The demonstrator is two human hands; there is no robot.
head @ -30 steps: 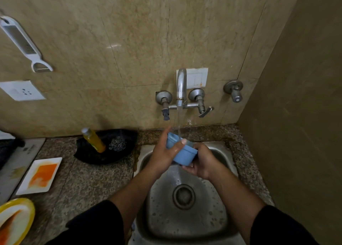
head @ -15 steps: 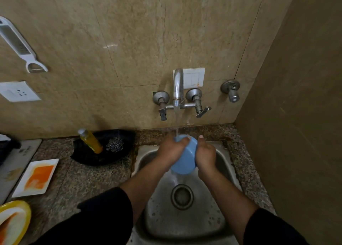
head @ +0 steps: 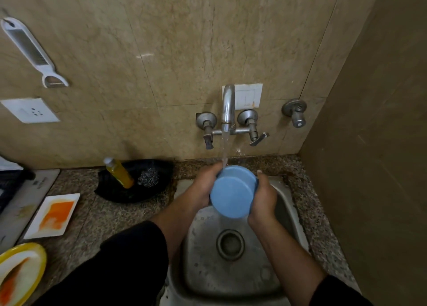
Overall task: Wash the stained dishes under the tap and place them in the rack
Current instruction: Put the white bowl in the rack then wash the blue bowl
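Note:
A blue cup (head: pixel 232 193) is held over the steel sink (head: pixel 286 204), tipped so its round base faces me. My left hand (head: pixel 201 186) grips its left side and my right hand (head: pixel 263 201) grips its right side. Water runs from the wall tap (head: pixel 228 107) onto the cup's upper edge. A white square plate (head: pixel 54 214) with an orange stain lies on the counter at the left. A yellow-rimmed plate (head: pixel 20 271) with orange smears sits at the bottom left corner. No rack is in view.
A black dish (head: pixel 129 190) behind the counter holds a yellow soap bottle (head: pixel 119 173) and a steel scrubber (head: pixel 149 177). A white peeler (head: pixel 32 51) hangs on the wall above a socket (head: pixel 28 110). A side wall closes the right.
Both hands have turned the cup from lying on its side with the opening to the left until its base faces me, and raised it closer under the tap.

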